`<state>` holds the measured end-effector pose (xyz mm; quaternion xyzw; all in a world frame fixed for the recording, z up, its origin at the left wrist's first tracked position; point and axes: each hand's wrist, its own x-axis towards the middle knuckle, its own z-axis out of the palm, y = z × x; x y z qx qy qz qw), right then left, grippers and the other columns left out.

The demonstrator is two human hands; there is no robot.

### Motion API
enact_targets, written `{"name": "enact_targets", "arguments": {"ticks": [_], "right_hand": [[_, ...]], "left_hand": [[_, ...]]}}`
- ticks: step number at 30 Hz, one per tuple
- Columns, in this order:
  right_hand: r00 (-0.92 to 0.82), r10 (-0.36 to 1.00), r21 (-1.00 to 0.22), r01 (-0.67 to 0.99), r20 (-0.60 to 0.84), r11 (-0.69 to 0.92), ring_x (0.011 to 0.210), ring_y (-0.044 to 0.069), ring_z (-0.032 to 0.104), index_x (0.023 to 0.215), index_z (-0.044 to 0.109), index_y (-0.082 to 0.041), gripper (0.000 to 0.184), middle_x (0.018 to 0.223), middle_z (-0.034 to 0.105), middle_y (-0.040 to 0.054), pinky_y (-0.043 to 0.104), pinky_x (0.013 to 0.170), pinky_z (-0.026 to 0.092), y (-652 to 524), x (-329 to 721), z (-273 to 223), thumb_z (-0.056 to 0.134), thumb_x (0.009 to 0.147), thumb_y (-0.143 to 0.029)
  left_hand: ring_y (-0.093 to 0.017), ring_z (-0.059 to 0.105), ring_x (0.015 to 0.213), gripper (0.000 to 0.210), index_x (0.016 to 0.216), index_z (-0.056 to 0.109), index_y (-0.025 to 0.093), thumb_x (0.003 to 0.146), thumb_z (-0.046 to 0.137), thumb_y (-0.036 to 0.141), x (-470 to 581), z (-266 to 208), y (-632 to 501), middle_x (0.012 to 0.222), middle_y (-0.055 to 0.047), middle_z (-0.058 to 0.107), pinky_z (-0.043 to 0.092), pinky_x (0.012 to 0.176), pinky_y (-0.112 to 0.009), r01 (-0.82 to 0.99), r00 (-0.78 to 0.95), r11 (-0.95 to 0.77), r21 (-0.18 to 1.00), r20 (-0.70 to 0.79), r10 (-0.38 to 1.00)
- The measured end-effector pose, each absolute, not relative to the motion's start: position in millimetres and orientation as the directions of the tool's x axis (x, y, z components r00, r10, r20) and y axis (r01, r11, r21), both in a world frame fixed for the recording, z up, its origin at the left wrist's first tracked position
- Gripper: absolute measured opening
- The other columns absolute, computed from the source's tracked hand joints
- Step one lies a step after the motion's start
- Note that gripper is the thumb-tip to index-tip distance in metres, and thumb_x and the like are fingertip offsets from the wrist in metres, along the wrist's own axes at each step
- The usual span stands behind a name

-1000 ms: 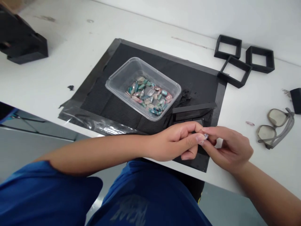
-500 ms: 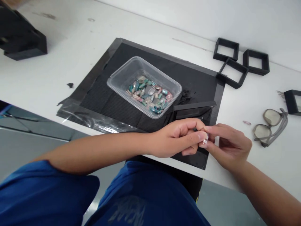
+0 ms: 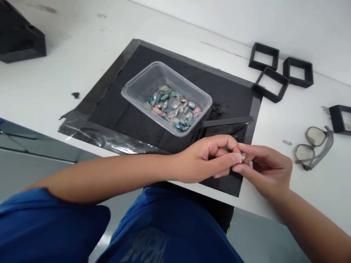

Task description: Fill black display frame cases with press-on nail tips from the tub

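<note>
Over the right front of the black mat, my left hand (image 3: 210,160) and my right hand (image 3: 271,170) meet, fingertips touching. Between both thumbs and fingers is a small pale, shiny piece (image 3: 242,157), apparently a press-on nail, mostly covered by the fingertips. Both hands are closed in a pinch around it. Behind them a clear plastic container (image 3: 137,82) holds several press-on nails (image 3: 179,109) in teal, pink and clear tones. A thin black frame-like piece (image 3: 227,123) lies tilted just beyond my left hand, partly hidden by it.
The black mat (image 3: 109,128) is taped to the white table. Three square black frames (image 3: 270,84) sit at the back right, another black frame (image 3: 340,118) at the far right. Eyeglasses (image 3: 314,146) and a small pink piece (image 3: 287,142) lie to the right; a black object (image 3: 22,36) stands at left.
The small shiny piece has turned slightly between my fingertips and shows less now. My right fingers have shifted a little. The view has moved slightly.
</note>
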<state>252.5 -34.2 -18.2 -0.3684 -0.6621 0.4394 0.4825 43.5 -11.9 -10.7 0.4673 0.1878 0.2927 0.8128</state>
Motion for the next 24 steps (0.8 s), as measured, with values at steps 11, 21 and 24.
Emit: {"name": "enact_targets", "arguments": {"ticks": [11,21,24], "right_hand": [[-0.208,0.940,-0.948,0.115,0.269,0.296,0.051,0.008,0.052,0.114,0.085,-0.036,0.039,0.063,0.066,-0.0086,0.022,0.046,0.048,-35.8,252.1,-15.2,0.087,0.083,-0.013],[-0.258,0.915,-0.917,0.171,0.311,0.361,0.053,0.008,0.058,0.112,0.081,-0.030,0.035,0.064,0.066,-0.0084,0.021,0.049,0.050,-37.0,252.8,-17.2,0.082,0.084,-0.008],[-0.289,0.890,-0.888,0.197,0.352,0.415,0.054,0.010,0.059,0.116,0.080,-0.031,0.038,0.065,0.066,-0.0076,0.023,0.049,0.051,-38.5,252.3,-17.9,0.080,0.086,-0.008]], "left_hand": [[-0.006,0.038,0.048,0.029,0.100,0.052,0.019,0.106,0.060,0.046,46.0,-10.2,-13.5,0.058,0.012,0.042,0.031,0.049,-0.020,-0.252,0.749,0.414,0.875,-0.095,0.656],[-0.007,0.038,0.053,0.025,0.097,0.054,0.020,0.097,0.071,0.038,43.5,-10.1,-12.2,0.058,0.012,0.046,0.033,0.054,-0.023,-0.104,0.761,0.265,0.959,-0.095,0.641],[-0.006,0.039,0.052,0.025,0.094,0.053,0.021,0.095,0.073,0.035,43.5,-9.0,-12.5,0.058,0.012,0.046,0.034,0.054,-0.022,-0.102,0.761,0.261,0.960,-0.094,0.642]]}}
